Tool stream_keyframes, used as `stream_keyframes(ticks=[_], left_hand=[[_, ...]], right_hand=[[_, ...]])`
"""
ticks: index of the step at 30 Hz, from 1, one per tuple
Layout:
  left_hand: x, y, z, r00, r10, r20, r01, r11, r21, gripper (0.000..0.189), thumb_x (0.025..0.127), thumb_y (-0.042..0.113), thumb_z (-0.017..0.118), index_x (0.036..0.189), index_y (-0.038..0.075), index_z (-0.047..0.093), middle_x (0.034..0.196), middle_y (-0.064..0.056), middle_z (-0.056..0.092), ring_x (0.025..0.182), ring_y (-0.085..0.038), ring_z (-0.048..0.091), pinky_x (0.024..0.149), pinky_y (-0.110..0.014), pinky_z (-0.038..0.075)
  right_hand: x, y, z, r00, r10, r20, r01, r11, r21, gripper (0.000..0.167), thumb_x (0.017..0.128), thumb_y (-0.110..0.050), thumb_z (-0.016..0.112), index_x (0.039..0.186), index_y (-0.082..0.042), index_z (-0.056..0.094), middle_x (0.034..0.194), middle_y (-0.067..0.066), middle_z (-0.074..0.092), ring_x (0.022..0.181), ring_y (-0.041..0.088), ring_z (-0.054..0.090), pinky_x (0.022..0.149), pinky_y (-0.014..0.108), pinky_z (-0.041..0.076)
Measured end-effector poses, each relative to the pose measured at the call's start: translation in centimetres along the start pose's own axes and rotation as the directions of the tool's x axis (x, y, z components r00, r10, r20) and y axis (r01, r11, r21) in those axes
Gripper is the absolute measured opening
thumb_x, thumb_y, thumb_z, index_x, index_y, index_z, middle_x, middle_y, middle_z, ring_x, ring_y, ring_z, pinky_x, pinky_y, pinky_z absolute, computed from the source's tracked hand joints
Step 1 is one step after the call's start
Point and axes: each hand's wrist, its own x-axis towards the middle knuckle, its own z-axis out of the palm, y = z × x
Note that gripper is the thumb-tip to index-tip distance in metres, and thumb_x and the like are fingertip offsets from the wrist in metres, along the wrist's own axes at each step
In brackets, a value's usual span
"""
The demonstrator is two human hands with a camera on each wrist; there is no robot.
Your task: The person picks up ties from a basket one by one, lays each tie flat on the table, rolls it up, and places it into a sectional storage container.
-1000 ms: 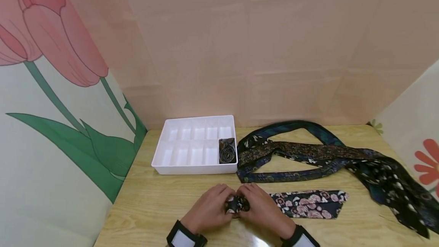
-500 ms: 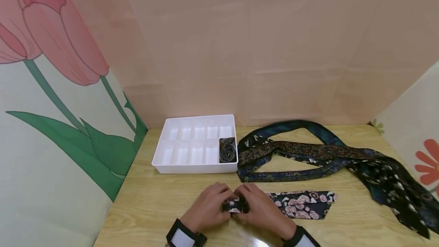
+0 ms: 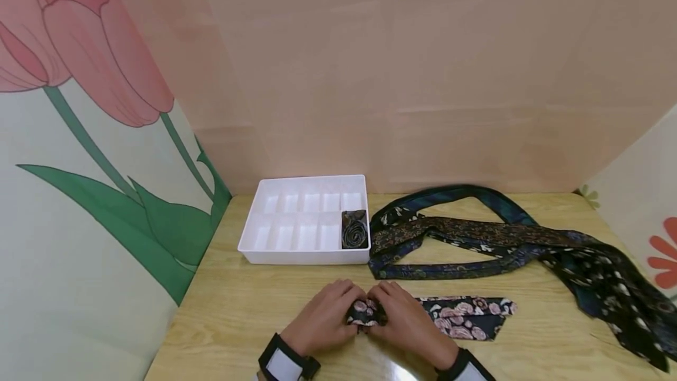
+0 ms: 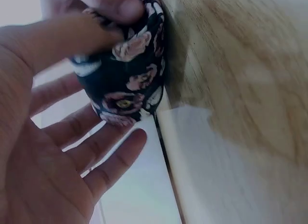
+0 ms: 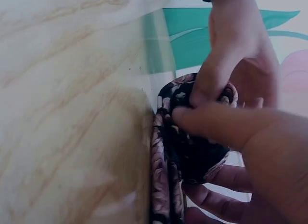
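A dark necktie with pink roses (image 3: 462, 317) lies flat on the table, its near end wound into a roll (image 3: 364, 312). My left hand (image 3: 324, 317) grips the roll from the left, thumb at its near side. From the other side my right hand (image 3: 404, 323) pinches it, and the tie's tail runs out to the right beyond that hand. In the left wrist view the rolled necktie (image 4: 127, 84) stands on its edge against the wood. Thumbs of both hands press at the roll (image 5: 192, 151) in the right wrist view. The coil's inside is mostly hidden by fingers.
Behind the hands stands a white compartment tray (image 3: 307, 258), one front-right compartment holding a rolled dark tie (image 3: 354, 231). Several loose dark ties (image 3: 476, 231) sprawl to its right, trailing over the table's right side. A pinkish wall (image 3: 391, 75) rises behind the wooden table (image 3: 211, 322).
The roll has turned between my hands, and the flat tail's far end has drawn a little to the left. The head view has shifted slightly.
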Motion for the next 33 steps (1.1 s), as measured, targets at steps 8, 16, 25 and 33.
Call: stream_keyframes(ticks=[8, 16, 25, 33], left_hand=[[0.4, 0.1, 0.0, 0.999, 0.022, -0.034, -0.021, 0.999, 0.029, 0.051, 0.082, 0.034, 0.085, 0.129, 0.024, 0.067, 0.120, 0.008, 0.065, 0.109, -0.008, 0.059, 0.103, -0.032, 0.052], [0.5, 0.3, 0.1, 0.999, 0.022, -0.024, -0.021, 0.998, 0.056, 0.048, 0.083, 0.043, 0.085, 0.127, 0.030, 0.071, 0.116, 0.011, 0.063, 0.106, -0.007, 0.055, 0.097, -0.029, 0.049], [0.6, 0.8, 0.1, 1.000, 0.020, -0.016, -0.019, 0.999, 0.045, 0.048, 0.083, 0.037, 0.084, 0.128, 0.029, 0.070, 0.118, 0.010, 0.064, 0.109, -0.008, 0.057, 0.099, -0.031, 0.050], [0.8, 1.1, 0.2, 0.998, 0.055, -0.040, -0.052, 0.997, 0.055, 0.048, 0.082, 0.036, 0.087, 0.128, 0.029, 0.072, 0.120, 0.010, 0.066, 0.110, -0.008, 0.060, 0.100, -0.031, 0.051]], right_hand=[[-0.2, 0.0, -0.1, 1.000, 0.016, -0.019, -0.015, 0.999, 0.041, 0.049, 0.074, -0.030, 0.094, 0.116, -0.019, 0.070, 0.113, -0.008, 0.063, 0.106, 0.014, 0.061, 0.089, 0.041, 0.058], [-0.6, 0.0, -0.2, 0.999, 0.027, 0.020, -0.029, 0.996, 0.085, 0.053, 0.076, -0.031, 0.094, 0.121, -0.019, 0.069, 0.117, -0.007, 0.064, 0.108, 0.015, 0.061, 0.091, 0.043, 0.058], [-0.7, 0.5, -0.1, 1.000, 0.024, 0.013, -0.025, 0.997, 0.080, 0.060, 0.073, -0.030, 0.095, 0.124, -0.020, 0.066, 0.123, -0.005, 0.064, 0.115, 0.019, 0.063, 0.097, 0.048, 0.058], [-1.0, 0.7, -0.4, 1.000, 0.001, 0.018, -0.003, 0.997, 0.077, 0.063, 0.075, -0.033, 0.095, 0.128, -0.020, 0.064, 0.127, -0.004, 0.064, 0.117, 0.019, 0.062, 0.098, 0.048, 0.058]])
